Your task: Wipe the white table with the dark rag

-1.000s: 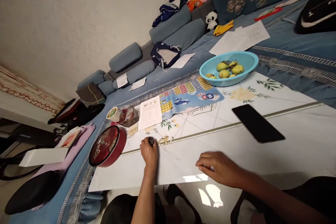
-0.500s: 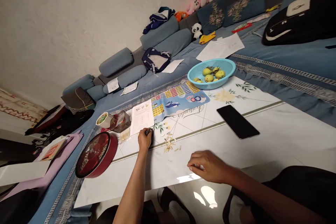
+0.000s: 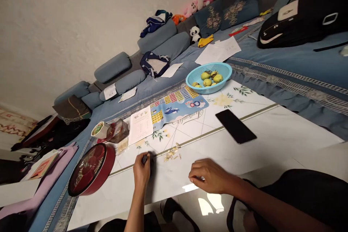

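Observation:
My left hand (image 3: 141, 169) is closed over the white table, its fingers around a small dark object (image 3: 145, 158) whose kind I cannot make out. To its right lies a small heap of pale seed shells (image 3: 171, 153). My right hand (image 3: 208, 175) rests near the table's front edge, fingers loosely curled, with nothing visible in them. Beyond it a black smartphone (image 3: 235, 126) lies flat. A printed paper sheet (image 3: 141, 126) and a blue illustrated mat (image 3: 176, 110) lie farther back. At the left stands a round red box (image 3: 94, 169) with a clear lid.
A blue basket (image 3: 228, 74) of yellow-green fruit stands at the table's far side. A brown transparent container (image 3: 121, 132), a white cup (image 3: 100, 130) and a packet of toothpicks (image 3: 123, 145) are near the red box. The blue sofa (image 3: 293, 52) runs behind, with cushions, papers and bags on it.
My left hand has drawn back from the paper sheet toward the table's front edge, still closed. My right hand stays curled near the edge. The whole view has shifted slightly.

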Demonstrator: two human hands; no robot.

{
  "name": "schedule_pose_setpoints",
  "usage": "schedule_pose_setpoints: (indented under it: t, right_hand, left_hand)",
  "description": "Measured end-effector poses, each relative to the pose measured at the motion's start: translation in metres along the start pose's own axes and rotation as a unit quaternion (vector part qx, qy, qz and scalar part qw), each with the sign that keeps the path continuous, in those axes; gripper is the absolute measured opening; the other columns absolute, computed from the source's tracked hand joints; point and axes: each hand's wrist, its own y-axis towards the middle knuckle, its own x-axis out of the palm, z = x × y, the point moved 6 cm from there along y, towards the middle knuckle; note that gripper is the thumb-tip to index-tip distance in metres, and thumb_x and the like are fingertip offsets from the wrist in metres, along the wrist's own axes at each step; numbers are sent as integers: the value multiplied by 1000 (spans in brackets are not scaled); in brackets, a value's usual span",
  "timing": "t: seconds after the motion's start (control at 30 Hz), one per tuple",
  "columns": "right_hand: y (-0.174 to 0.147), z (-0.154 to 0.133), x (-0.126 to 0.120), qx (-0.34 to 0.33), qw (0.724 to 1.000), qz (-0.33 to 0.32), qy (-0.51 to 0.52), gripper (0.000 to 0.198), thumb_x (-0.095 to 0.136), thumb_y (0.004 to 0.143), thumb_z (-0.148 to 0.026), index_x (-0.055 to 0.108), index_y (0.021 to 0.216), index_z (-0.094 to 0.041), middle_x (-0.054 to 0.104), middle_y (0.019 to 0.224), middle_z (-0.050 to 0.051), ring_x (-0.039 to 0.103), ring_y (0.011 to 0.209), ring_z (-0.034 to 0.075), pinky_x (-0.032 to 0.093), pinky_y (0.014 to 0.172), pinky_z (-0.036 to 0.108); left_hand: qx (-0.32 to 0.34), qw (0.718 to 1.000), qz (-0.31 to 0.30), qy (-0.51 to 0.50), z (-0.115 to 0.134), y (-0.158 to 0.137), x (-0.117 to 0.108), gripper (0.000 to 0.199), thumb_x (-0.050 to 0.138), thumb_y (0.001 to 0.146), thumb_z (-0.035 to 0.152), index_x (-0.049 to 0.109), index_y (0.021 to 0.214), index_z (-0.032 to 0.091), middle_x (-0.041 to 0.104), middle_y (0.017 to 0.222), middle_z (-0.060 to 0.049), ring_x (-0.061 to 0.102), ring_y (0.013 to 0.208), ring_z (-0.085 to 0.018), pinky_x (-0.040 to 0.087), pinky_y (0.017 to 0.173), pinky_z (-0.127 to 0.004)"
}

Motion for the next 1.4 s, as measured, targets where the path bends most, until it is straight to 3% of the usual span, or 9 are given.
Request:
schedule_pose_setpoints:
  t: [0.13, 0.33, 0.53, 0.8, 0.97, 1.1, 1.23, 1.33, 1.4]
  right_hand:
    - [1, -1, 3, 1, 1000, -5, -11, 16, 65, 95, -21, 75, 83, -26, 72, 77, -3, 62, 73, 14, 36, 69, 30]
    - [0, 0, 5, 0, 1000, -8, -12, 14, 65, 96, -22, 76, 89, -26, 75, 83, -2, 65, 76, 15, 38, 71, 30]
    - [-4, 0, 3, -3, 1000, -6, -7, 16, 64, 97, -23, 77, 88, -26, 74, 81, -1, 64, 75, 16, 39, 72, 30]
    - [-5, -2, 1, -13, 1000, -3, -6, 16, 62, 96, -21, 75, 87, -25, 72, 80, -2, 63, 75, 15, 38, 71, 31]
    - [-5, 1, 4, -7, 1000, -9, -11, 15, 62, 96, -19, 74, 88, -25, 72, 80, -1, 62, 76, 15, 37, 70, 31]
    - [-5, -1, 6, -14, 1000, -15, -17, 16, 60, 98, -20, 74, 91, -24, 72, 82, 0, 62, 76, 15, 37, 70, 32]
    - [-6, -3, 6, -30, 999, -12, -23, 18, 57, 102, -21, 73, 93, -23, 72, 85, 2, 63, 77, 17, 39, 71, 33]
    - [-6, -3, 6, -38, 999, -17, -28, 18, 56, 104, -21, 71, 94, -23, 71, 85, 3, 62, 77, 17, 40, 71, 33]
    - [-5, -3, 7, -44, 998, -27, -38, 19, 55, 105, -21, 70, 95, -23, 70, 85, 3, 62, 76, 17, 40, 70, 33]
  left_hand:
    - [12, 992, 78, 103, 13, -41, 28, 24, 50, 97, 28, 70, 109, 19, 69, 112, -16, 63, 107, -36, 50, 97, -51]
    - [-3, 997, 23, -74, 82, -20, 85, 20, 58, 98, 33, 73, 103, 21, 74, 107, -11, 68, 105, -29, 52, 97, -42]
    - [-61, 992, 17, -109, 50, 2, 24, 48, 62, 96, 65, 75, 97, 19, 76, 89, -7, 70, 88, -27, 55, 79, -36]
    - [-95, 981, -34, -164, -14, 29, -28, 61, 61, 94, 69, 60, 132, 22, 74, 125, -14, 74, 103, -27, 60, 92, -42]
    - [-88, 994, 44, 44, -48, 25, -74, 63, 66, 93, 61, 63, 141, 20, 57, 150, -22, 62, 134, -40, 53, 110, -57]
    - [-26, 997, -7, 77, -24, -10, -24, 56, 61, 100, 60, 64, 146, 29, 46, 164, -17, 37, 158, -40, 38, 123, -64]
    - [84, 991, -47, 91, -3, -44, 12, 36, 64, 100, 45, 72, 131, 29, 56, 156, -14, 49, 148, -38, 40, 122, -61]
    - [94, 993, 0, 73, -36, -41, -34, 36, 60, 100, 36, 67, 135, 29, 64, 146, -13, 59, 137, -32, 47, 118, -51]
    - [8, 988, 95, 122, -78, -28, -87, 49, 60, 97, 34, 58, 145, 24, 61, 149, -17, 57, 140, -36, 46, 119, -54]
